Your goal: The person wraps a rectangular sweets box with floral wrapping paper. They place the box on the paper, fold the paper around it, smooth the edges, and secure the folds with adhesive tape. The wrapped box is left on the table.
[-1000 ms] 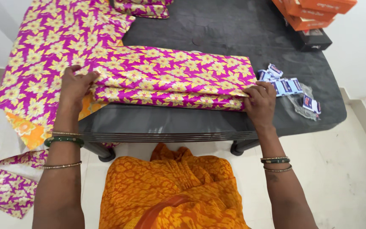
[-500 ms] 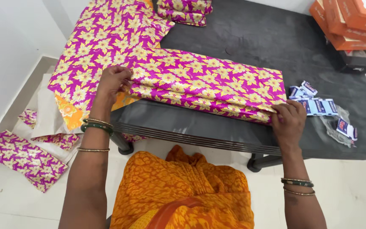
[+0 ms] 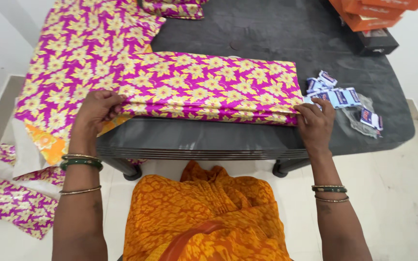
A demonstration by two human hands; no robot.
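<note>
A long flat parcel wrapped in magenta paper with yellow flowers (image 3: 209,87) lies across the near part of a dark grey table (image 3: 194,140). My left hand (image 3: 97,110) pinches the paper at the parcel's left end. My right hand (image 3: 316,121) presses and grips the fold at its right front corner. A large loose sheet of the same flowered paper (image 3: 78,53) spreads over the table's left side and hangs off the edge.
Small blue-and-white labels (image 3: 332,94) and a crumpled plastic bag (image 3: 359,116) lie right of the parcel. Orange boxes (image 3: 368,12) are stacked at the far right. Another wrapped parcel (image 3: 172,7) sits at the far edge. Paper scraps (image 3: 10,203) lie on the floor at left.
The view has shifted while both hands stay at the parcel's ends. The near flap of paper now lies folded flatter along the parcel's front edge.
</note>
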